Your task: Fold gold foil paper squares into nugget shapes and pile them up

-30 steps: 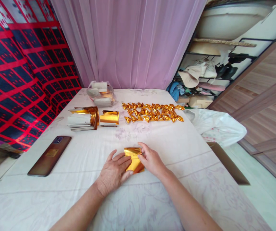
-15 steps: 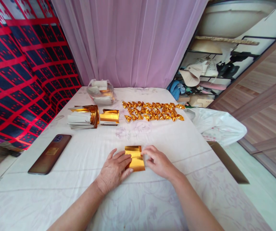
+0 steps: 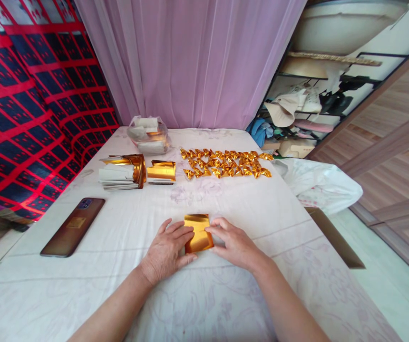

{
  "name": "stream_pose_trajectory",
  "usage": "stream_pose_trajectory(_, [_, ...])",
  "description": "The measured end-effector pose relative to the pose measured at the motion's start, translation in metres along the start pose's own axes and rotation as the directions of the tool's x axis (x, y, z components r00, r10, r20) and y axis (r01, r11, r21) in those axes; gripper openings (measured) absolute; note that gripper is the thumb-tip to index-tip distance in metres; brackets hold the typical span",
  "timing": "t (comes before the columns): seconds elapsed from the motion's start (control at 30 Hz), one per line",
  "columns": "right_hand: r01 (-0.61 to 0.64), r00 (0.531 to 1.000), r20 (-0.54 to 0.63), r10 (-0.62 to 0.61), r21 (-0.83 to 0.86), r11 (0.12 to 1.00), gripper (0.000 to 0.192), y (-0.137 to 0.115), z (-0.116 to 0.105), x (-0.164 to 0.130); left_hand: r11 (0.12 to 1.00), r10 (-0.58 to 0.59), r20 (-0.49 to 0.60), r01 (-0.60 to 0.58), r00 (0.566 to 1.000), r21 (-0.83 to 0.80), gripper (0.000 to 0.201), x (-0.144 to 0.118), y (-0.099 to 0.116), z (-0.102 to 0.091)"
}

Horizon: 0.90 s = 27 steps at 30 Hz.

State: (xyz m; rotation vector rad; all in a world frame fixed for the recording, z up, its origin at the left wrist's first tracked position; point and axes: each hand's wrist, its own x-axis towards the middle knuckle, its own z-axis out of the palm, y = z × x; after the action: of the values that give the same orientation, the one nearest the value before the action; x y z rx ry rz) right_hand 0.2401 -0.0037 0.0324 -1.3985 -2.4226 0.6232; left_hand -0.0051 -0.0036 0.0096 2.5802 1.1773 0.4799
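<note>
A sheet of shiny gold foil paper lies on the table in front of me, with a crease running across its upper part. My left hand rests over its left edge, fingers spread and the fingertips on the foil. From the other side, my right hand touches the right edge with its fingers apart, the thumb near the lower right corner. Beyond, folded gold foil pieces stand in several rows. A small stack of gold foil sheets lies left of them.
A larger pile of foil sheets sits at the back left, with a clear plastic bag of sheets behind it. A phone lies face down on the left. A white plastic bag is beyond the table's right edge.
My right hand has opened out, its index finger now over the foil's right edge and its thumb lower down. The left hand stays on the left edge.
</note>
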Motion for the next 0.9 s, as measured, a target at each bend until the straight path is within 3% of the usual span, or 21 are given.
stream_pose_trajectory(0.4, [-0.041,0.992,-0.121,0.037,-0.033,0.999,0.02,-0.001,0.011,0.005,0.999,0.02,-0.109,-0.023,0.994,-0.03,0.03,0.005,0.003,-0.006])
stream_pose_trajectory(0.63, [-0.154,0.953,-0.259,0.155,0.027,0.988,0.016,-0.001,0.024,0.01,0.997,-0.023,-0.153,0.012,0.988,-0.074,0.023,0.005,-0.002,0.0])
stream_pose_trajectory(0.8, [-0.208,0.931,-0.301,0.206,0.026,0.978,0.013,-0.004,0.027,0.012,0.997,-0.069,-0.236,0.058,0.969,-0.052,0.04,0.002,-0.001,0.001])
stream_pose_trajectory(0.9, [-0.228,0.924,-0.311,0.223,0.022,0.973,0.013,-0.006,0.028,0.013,0.999,-0.011,-0.25,0.024,0.968,0.047,0.043,0.0,0.006,-0.003])
